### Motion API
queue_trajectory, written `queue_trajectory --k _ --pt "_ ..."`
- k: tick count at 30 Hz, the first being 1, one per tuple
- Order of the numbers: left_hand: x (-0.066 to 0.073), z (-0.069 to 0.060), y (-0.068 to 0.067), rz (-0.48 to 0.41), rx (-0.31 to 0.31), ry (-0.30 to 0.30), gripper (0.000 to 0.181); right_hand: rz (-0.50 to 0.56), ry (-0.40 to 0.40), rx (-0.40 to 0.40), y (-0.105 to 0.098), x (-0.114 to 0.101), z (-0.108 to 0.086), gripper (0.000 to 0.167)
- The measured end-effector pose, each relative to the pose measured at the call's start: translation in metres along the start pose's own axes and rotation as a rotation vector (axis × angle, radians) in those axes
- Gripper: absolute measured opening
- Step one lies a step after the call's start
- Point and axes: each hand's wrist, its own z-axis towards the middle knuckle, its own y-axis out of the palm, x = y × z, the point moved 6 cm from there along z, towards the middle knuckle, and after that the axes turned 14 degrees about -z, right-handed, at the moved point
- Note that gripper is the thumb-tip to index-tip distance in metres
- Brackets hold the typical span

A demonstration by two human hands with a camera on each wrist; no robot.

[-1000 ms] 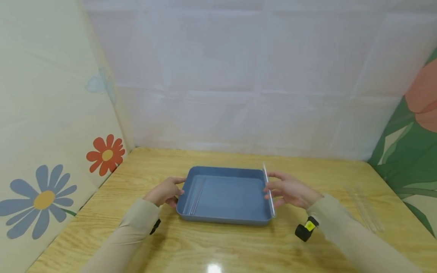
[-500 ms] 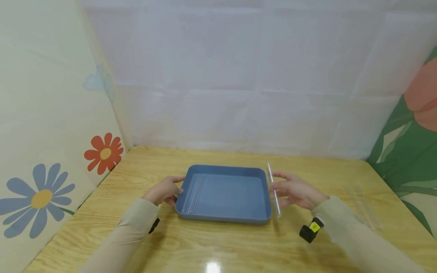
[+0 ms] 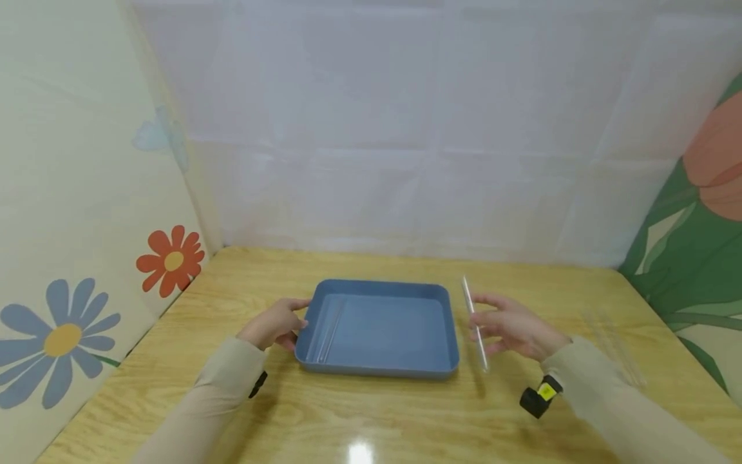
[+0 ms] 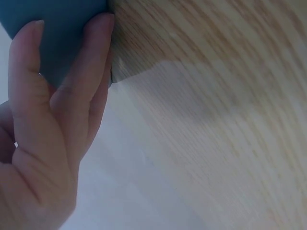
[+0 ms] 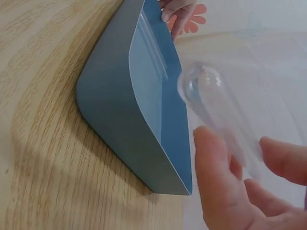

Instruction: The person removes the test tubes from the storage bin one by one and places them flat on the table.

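Observation:
A blue rectangular tray (image 3: 382, 328) lies on the wooden table, with clear tubes (image 3: 332, 332) inside along its left end. My left hand (image 3: 275, 324) grips the tray's left side, fingers against the outer wall (image 4: 62, 43) and a fingertip over the rim. Just right of the tray, my right hand (image 3: 516, 328) pinches a clear test tube (image 3: 480, 353) between thumb and fingers. The right wrist view shows the rounded end of this test tube (image 5: 204, 86) close to the camera, apart from the tray.
More clear tubes (image 3: 614, 345) lie on the table at the right, beyond my right forearm. The wooden table (image 3: 406, 419) ends at a white back sheet (image 3: 371, 193). Flower-printed panels (image 3: 707, 270) stand at both sides.
My right hand has moved right with the test tube, from over the tray's right rim to beside it. My left hand stays on the tray. The view has shifted slightly.

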Motion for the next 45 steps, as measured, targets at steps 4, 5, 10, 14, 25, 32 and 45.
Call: queue_trajectory --k 4,5,10,14,25,32,45 --pt "0.001 -0.002 0.000 0.003 -0.008 0.014 0.057 -0.010 0.008 0.003 -0.003 0.003 -0.002 0.065" --pt "0.002 -0.003 0.000 0.003 -0.006 0.018 0.057 -0.012 0.006 0.005 -0.004 0.004 -0.003 0.066" --pt "0.003 -0.002 -0.001 0.004 0.000 0.021 0.057 -0.027 0.009 0.020 -0.010 0.006 -0.007 0.066" --pt "0.002 -0.001 0.000 0.009 0.004 0.014 0.057 -0.051 0.018 0.032 -0.016 0.009 -0.012 0.068" --pt "0.000 0.001 0.004 0.036 -0.014 0.020 0.057 -0.075 0.074 0.079 -0.031 0.031 -0.032 0.071" --pt "0.000 0.002 0.007 0.038 -0.033 0.045 0.057 -0.084 0.098 0.106 -0.039 0.043 -0.043 0.073" --pt "-0.002 0.004 -0.001 0.027 -0.041 0.058 0.059 -0.123 0.113 0.158 -0.053 0.051 -0.047 0.069"
